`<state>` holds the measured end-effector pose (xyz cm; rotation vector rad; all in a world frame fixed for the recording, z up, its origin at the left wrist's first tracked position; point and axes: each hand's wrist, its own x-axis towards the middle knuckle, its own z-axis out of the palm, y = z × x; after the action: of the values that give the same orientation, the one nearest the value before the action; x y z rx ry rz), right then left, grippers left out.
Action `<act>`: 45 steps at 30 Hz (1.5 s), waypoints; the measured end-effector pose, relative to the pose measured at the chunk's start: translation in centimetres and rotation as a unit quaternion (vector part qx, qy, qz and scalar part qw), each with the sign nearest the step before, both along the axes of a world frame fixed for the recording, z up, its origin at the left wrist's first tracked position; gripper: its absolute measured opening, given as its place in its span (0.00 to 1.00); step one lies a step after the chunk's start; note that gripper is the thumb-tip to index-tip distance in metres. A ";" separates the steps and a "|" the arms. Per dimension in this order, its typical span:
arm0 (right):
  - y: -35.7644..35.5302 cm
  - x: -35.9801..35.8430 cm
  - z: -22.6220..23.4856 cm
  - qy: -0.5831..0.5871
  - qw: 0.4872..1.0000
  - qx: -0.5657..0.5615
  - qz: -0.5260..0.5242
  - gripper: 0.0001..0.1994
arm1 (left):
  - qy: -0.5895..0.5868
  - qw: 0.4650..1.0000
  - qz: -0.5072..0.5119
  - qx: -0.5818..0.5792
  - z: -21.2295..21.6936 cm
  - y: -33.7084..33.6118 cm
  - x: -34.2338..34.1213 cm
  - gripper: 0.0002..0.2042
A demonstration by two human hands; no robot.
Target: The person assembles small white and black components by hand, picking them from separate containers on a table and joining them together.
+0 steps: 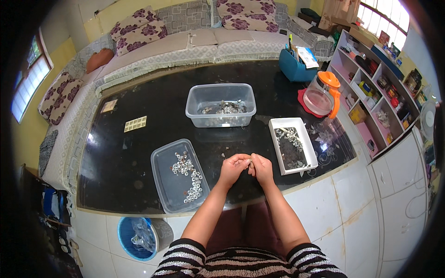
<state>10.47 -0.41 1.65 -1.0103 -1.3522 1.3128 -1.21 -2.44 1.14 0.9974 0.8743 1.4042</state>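
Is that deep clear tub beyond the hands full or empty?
Neither, only partly full: the tub holds a low heap of small silvery pieces, space above.

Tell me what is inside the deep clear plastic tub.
Inside the deep clear plastic tub lie small silvery pieces, heaped thickest toward the right. Whatever is buried in the heap, and the tub's floor beneath it, cannot be seen.

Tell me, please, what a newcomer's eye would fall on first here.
Likeliest is the orange-topped jug on a red mat, at the right of the table. Next, perhaps, come the left hand and right hand, close together over its near side, between a tray of small rings and a white box.
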 end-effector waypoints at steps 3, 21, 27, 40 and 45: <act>0.0 0.1 0.1 -0.012 1.000 -0.015 0.007 0.18 | 0.012 1.000 -0.001 -0.005 -0.1 0.1 -0.1 0.06; 0.4 0.5 -0.1 0.022 0.999 -0.022 0.024 0.15 | 0.020 0.997 0.071 -0.025 1.4 0.0 0.2 0.06; -0.6 1.0 1.4 0.021 0.997 -0.060 0.043 0.13 | 0.131 0.978 0.160 0.009 2.5 2.2 -2.5 0.06; -3.7 6.3 2.6 0.016 0.989 -0.137 0.048 0.10 | 0.505 0.816 0.271 0.076 7.7 14.4 -10.6 0.06; -4.1 8.0 4.2 0.012 0.992 -0.128 0.003 0.10 | 0.563 0.774 0.271 0.103 6.8 14.5 -10.2 0.07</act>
<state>18.48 -4.54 5.81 -1.1598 -1.1896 1.5258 -11.38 12.04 7.92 1.9281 2.0462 1.2861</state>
